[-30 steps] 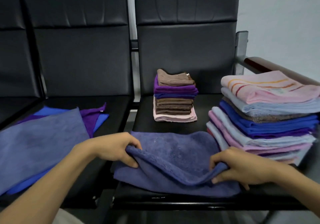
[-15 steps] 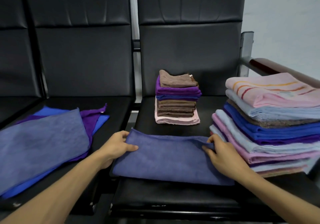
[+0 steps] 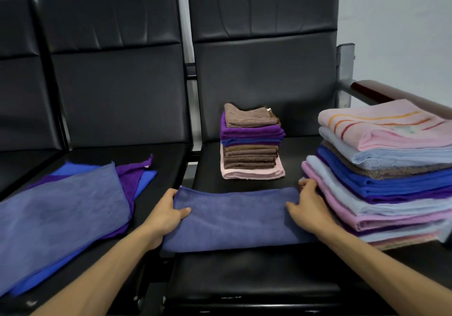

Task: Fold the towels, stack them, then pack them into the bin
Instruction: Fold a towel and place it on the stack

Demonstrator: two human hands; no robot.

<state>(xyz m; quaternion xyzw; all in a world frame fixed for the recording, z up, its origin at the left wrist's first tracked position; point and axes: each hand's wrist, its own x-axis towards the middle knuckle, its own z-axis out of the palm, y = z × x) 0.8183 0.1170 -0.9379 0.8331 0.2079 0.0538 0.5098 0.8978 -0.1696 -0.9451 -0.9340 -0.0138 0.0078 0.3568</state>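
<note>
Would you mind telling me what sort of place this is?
Probably a waiting area: linked black padded seats in a row, a wooden armrest on a metal post, and a plain pale wall.

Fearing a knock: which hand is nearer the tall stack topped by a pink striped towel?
Right. The right hand is beside the tall towel stack; the left hand holds the slate-blue towel farther left.

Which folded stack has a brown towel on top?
The smaller stack at the back of the seat; the larger stack on the right carries a pink striped towel.
</note>
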